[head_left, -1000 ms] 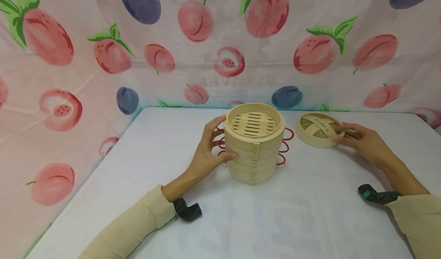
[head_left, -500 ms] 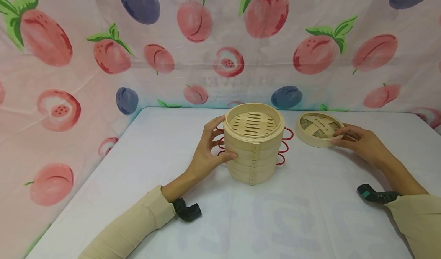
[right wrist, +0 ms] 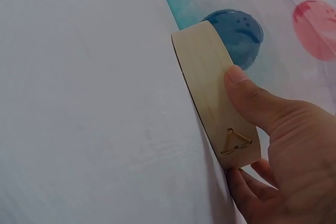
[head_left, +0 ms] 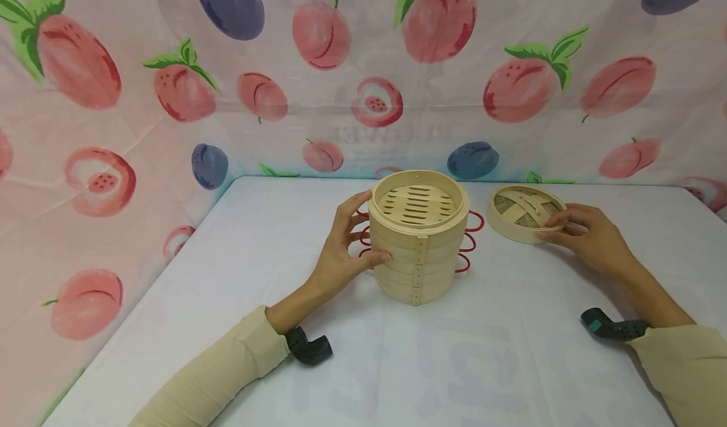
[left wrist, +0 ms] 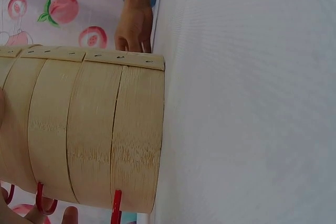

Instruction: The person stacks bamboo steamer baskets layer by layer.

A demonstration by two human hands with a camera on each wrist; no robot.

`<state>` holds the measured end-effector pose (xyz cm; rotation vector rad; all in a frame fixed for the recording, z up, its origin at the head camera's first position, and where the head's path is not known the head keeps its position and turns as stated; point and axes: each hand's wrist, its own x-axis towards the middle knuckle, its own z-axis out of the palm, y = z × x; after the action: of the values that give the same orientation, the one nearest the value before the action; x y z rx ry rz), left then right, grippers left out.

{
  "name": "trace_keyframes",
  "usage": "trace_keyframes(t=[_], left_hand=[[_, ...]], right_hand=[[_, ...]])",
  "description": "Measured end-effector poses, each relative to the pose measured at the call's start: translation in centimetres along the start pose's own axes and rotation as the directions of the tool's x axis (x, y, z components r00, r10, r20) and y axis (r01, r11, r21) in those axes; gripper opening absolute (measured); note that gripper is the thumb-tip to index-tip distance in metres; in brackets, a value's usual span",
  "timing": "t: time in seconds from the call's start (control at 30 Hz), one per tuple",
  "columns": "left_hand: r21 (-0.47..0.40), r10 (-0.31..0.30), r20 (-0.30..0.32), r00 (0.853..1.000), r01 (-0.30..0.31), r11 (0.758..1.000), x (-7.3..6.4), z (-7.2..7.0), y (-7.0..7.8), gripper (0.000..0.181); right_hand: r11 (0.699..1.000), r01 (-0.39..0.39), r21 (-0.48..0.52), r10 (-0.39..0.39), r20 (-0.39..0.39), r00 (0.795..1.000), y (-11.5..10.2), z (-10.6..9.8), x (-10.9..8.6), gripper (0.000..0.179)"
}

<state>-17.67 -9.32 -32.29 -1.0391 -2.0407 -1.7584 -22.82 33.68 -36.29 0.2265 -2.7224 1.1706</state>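
A stack of bamboo steamer baskets (head_left: 418,257) stands upright on the white table, its slatted top tier uncovered and red loops sticking out at both sides. My left hand (head_left: 346,244) holds the stack from its left side, thumb across the front and fingers behind among the loops. In the left wrist view the stacked tiers (left wrist: 89,129) fill the left half. To the right lies the woven steamer lid (head_left: 514,230), flat on the table. My right hand (head_left: 596,238) grips the lid's right edge; in the right wrist view the thumb (right wrist: 239,77) presses its rim.
The white table (head_left: 255,257) reaches back to a hanging cloth (head_left: 341,118) printed with peaches and plums. Another such cloth (head_left: 142,130) borders the left side. Black wrist devices sit on the left wrist (head_left: 309,346) and the right wrist (head_left: 613,327).
My right hand has shifted slightly left along the lid, and the right forearm has followed. The lid, the steamer stack and my left hand stay in place.
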Motion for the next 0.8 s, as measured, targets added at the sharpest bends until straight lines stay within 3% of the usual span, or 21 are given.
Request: trace_keyframes(t=[0.23,0.47,0.67,0.8], left_hand=[[0.004,0.003,0.002,1.0,-0.003,1.0,0.0,0.0,-0.1,0.088],[-0.001,0.008,0.004,1.0,-0.008,1.0,0.0,0.0,-0.1,0.088],[0.004,0.01,0.006,1.0,-0.01,1.0,0.0,0.0,-0.1,0.088],[0.012,0.006,0.007,1.0,-0.006,1.0,0.0,0.0,0.0,0.087]], right_hand=[[0.998,-0.066,-0.024,0.067,0.023,0.997,-0.4,0.1,-0.3,0.052],[0.999,-0.034,-0.032,0.035,0.04,0.999,-0.8,0.6,-0.1,0.046],[0.996,0.001,-0.094,-0.003,-0.02,1.0,-1.2,1.0,0.0,0.044],[0.991,-0.036,-0.132,0.029,-0.054,0.998,-1.4,1.4,-0.1,0.05]])
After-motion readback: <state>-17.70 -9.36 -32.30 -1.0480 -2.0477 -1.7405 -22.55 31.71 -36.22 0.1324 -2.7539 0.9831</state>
